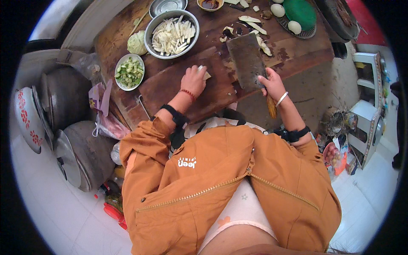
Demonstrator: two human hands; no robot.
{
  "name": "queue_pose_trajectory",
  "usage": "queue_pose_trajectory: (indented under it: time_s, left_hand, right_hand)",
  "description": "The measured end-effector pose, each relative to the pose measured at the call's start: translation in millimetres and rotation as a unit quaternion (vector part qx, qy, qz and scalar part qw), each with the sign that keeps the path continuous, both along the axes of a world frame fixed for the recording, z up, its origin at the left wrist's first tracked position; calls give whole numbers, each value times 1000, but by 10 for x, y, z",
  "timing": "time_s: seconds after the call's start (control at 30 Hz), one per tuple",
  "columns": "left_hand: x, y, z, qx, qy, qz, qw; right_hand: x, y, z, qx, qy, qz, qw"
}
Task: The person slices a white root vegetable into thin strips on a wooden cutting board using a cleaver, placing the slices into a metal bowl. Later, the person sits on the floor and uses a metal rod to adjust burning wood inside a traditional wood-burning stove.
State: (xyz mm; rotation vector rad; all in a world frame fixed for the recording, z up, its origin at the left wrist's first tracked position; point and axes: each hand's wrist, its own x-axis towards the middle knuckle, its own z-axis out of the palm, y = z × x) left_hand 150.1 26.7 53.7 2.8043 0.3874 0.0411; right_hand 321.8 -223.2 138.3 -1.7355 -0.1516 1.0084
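Observation:
On the brown wooden cutting board (169,83), my left hand (193,81) has its fingers around a pale piece of vegetable (206,75). My right hand (272,82) grips a cleaver (247,60) near where its handle starts; the wide dark blade lies over the board's right side and the table. Above my left hand is a steel bowl (147,35) of pale cut vegetable strips (173,35). A white bowl (143,75) of chopped green vegetable (129,72) stands to the left of the board.
A cabbage (137,43) sits beside the steel bowl. Pale and dark peelings (256,27) are scattered beyond the cleaver. Eggs (294,27) and a green item (299,14) rest at the upper right. Large dark pots (92,149) stand on the left, and a white shelf (366,83) on the right.

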Motion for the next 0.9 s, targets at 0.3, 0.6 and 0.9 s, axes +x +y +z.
queue_pose_trajectory:
  time_s: [0.3,0.6,0.9]
  left_hand:
    - [-923,133,140,-65,27,206,976]
    - [-953,132,-35,-93,-49,73,992]
    - [-1052,203,-138,-71,-129,-41,988]
  right_hand:
    - [-227,462,-106,-68,-139,172,973]
    - [-675,1006,-1,-104,-406,375,827]
    - [-795,1243,-67,-88,-523,448,720]
